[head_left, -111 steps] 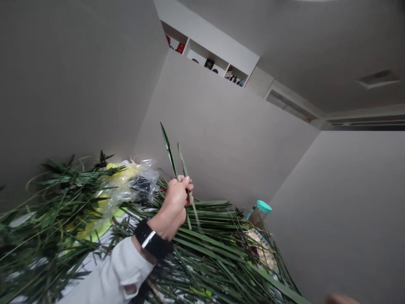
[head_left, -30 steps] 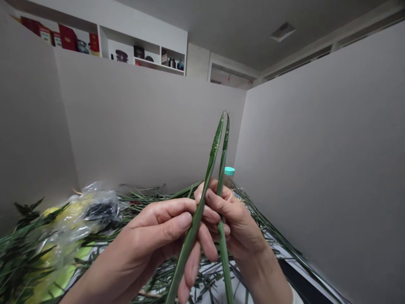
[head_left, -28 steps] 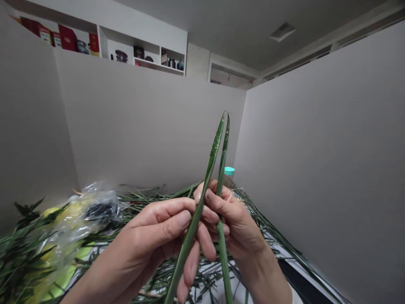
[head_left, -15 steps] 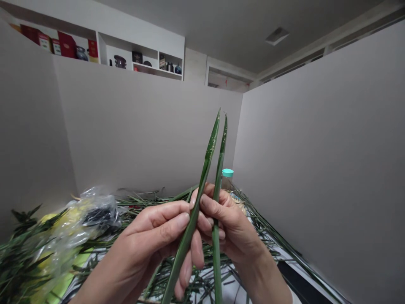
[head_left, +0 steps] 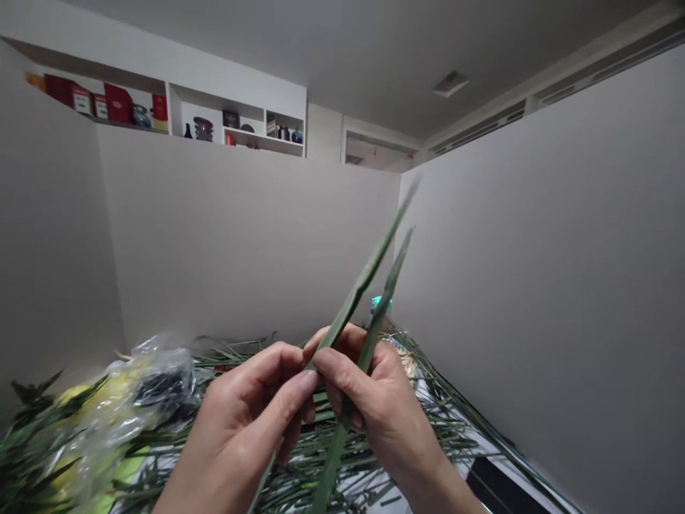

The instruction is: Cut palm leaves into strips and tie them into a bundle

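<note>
Two long green leaf blades rise in front of me with their tips up, leaning right. My left hand [head_left: 249, 410] is closed in a pinch on the left leaf [head_left: 359, 285], thumb against fingertips. The right leaf [head_left: 388, 296] passes through the fingers of my right hand [head_left: 388, 410], behind its thumb. That thumb also presses on the left leaf, close to the left thumb. Both leaves blur toward their tips, and their lower parts are partly hidden by my hands.
Cut green leaves [head_left: 294, 475] cover much of the white table. On the left lie leafy stems [head_left: 32, 435] and a clear plastic bag [head_left: 165, 371] with yellow and dark contents. A teal-capped bottle [head_left: 378, 303] stands behind my hands. At lower right is a black flat object [head_left: 500, 489]. Grey partitions surround the table.
Both leaves have tilted further right, their tips swinging rightward. My right thumb has moved left onto the left leaf, and my left hand has slid slightly down. The view has tipped up a little.
</note>
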